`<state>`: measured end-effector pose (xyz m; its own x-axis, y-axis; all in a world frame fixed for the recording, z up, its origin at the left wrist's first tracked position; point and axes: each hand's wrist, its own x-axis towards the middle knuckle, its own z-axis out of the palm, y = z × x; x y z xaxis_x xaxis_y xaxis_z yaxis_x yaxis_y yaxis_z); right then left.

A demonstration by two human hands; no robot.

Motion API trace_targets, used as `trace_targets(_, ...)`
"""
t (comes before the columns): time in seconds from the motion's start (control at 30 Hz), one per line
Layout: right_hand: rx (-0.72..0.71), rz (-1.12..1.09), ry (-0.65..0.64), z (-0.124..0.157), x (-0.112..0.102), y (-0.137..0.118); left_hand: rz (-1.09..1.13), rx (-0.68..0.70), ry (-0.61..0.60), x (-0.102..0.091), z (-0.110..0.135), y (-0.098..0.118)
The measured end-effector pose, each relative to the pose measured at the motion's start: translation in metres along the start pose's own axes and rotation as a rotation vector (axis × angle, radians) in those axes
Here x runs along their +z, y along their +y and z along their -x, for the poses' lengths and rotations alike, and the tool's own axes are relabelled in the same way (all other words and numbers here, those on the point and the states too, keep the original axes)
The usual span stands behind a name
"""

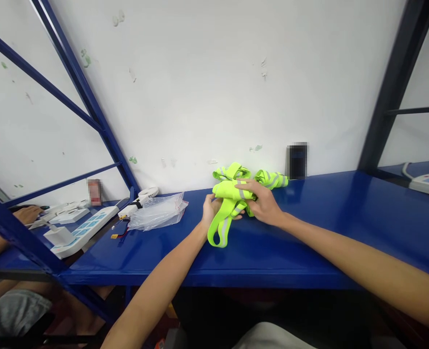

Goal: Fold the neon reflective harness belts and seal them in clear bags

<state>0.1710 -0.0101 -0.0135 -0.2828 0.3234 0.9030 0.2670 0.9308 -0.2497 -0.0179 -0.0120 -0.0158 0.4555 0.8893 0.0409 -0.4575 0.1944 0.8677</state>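
Between my hands, above the blue table, is a bundle of neon yellow-green reflective strap (232, 190) with silver-grey bands. My left hand (210, 208) grips it from the left and below, its fingers partly hidden behind the strap. My right hand (261, 199) is closed on the bundle's right end, fingers over the top. A loose loop of the strap (218, 235) hangs down in front, beside my left wrist. Just behind lie more rolled reflective straps (272, 178) of the same colour, near the wall.
On the blue table (294, 247), left of my hands, are clear plastic bags (158, 213), a small white fan (148, 192) and a wired connector (118, 236). A power strip (87, 230) crosses by the blue frame post (94, 102). A dark pixelated object (297, 161) leans on the wall. Another person's hand (27, 214) is far left.
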Motion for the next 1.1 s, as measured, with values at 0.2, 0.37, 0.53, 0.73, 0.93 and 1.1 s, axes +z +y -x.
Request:
trace_targets(0.2,-0.014,0.050,-0.041,0.002,-0.005,0.007,-0.023,-0.037,-0.081,0.004,0.005,0.000)
trace_targets(0.37,0.121,-0.040,-0.158,0.002,-0.006,0.002,-0.241,0.091,0.086,-0.006,-0.003,-0.011)
trace_targets(0.53,0.632,-0.364,-0.075,-0.003,-0.009,0.003,-0.316,0.213,0.060,-0.009,-0.003,-0.011)
trace_targets(0.73,1.019,-0.855,0.102,-0.012,-0.008,-0.008,-0.324,0.162,0.012,-0.009,0.002,-0.009)
trace_targets(0.93,0.817,-0.954,-0.126,-0.009,-0.009,-0.020,-0.254,0.106,-0.005,-0.010,0.004,-0.012)
trace_targets(1.1,0.556,-0.400,-0.085,-0.004,-0.003,-0.017,-0.217,0.166,0.133,-0.007,-0.004,-0.018)
